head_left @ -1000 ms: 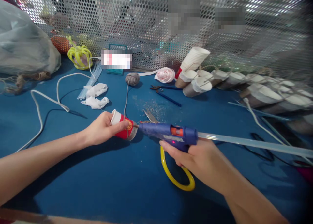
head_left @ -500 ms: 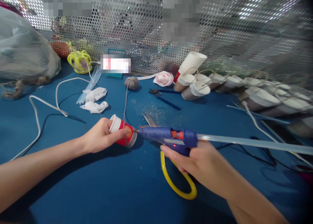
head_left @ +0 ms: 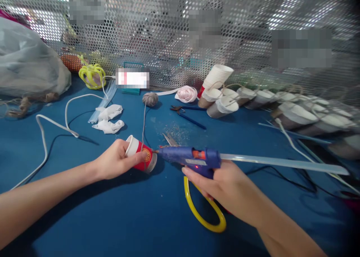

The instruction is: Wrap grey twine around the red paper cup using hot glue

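Observation:
My left hand (head_left: 116,159) grips a red and white paper cup (head_left: 134,147) lying tilted, its rim toward the upper left. Grey yarn wraps the cup near its base and runs up to a yarn ball (head_left: 150,99). My right hand (head_left: 219,182) is closed around the handle of a blue hot glue gun (head_left: 180,155) with a lit red light. The gun's nozzle points at the cup's side by the yarn, close to my left thumb; whether it touches is unclear. A clear glue stick (head_left: 275,162) sticks out of its back. Yellow-handled scissors (head_left: 189,200) lie beneath the gun.
Blue-handled pliers (head_left: 192,120), white scraps (head_left: 108,126) and a pink ribbon roll (head_left: 186,94) lie beyond my hands. Wrapped cups (head_left: 225,107) line the right side, by stacked white cups (head_left: 218,77). A white cable (head_left: 42,137) loops at left. Perforated metal panel (head_left: 163,36) stands behind.
The view has shifted slightly, and the glue gun sits a little further left in it. Both hands keep the same holds, with the nozzle still at the cup.

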Tool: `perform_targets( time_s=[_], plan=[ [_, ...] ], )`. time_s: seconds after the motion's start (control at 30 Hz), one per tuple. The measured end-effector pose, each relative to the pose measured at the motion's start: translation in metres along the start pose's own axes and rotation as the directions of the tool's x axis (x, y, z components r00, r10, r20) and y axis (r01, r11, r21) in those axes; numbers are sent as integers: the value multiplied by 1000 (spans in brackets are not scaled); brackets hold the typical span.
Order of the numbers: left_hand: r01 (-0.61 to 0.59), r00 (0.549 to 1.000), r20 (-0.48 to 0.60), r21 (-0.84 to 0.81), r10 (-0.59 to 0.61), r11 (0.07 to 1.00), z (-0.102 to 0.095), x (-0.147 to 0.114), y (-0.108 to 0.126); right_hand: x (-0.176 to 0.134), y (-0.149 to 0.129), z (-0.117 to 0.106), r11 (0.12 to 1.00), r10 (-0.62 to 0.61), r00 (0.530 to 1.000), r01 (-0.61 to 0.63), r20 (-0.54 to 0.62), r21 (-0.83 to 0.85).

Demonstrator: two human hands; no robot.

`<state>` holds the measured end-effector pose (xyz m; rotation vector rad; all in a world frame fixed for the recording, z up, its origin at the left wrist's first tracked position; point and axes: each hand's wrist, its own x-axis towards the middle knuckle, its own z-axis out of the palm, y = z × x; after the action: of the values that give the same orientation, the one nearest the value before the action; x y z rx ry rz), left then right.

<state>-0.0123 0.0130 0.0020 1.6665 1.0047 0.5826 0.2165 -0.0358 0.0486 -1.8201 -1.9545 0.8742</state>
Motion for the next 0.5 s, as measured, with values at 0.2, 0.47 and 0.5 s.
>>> perform_targets(
  time_s=[0.2, 0.47, 0.5],
  plan=[
    [52, 999, -12, -75, -53, 996, 0, 3, -1, -8, 5, 0, 967, -237, 970, 230, -53, -107],
    [64, 997, -30, -86, -67, 994, 0, 2, 0, -2, 14, 5, 955, -269, 958, 251, -103, -158],
    [63, 997, -30, -95, -66, 993, 0, 2, 0, -2, 14, 5, 956, -264, 959, 245, -103, -162]
  ],
)
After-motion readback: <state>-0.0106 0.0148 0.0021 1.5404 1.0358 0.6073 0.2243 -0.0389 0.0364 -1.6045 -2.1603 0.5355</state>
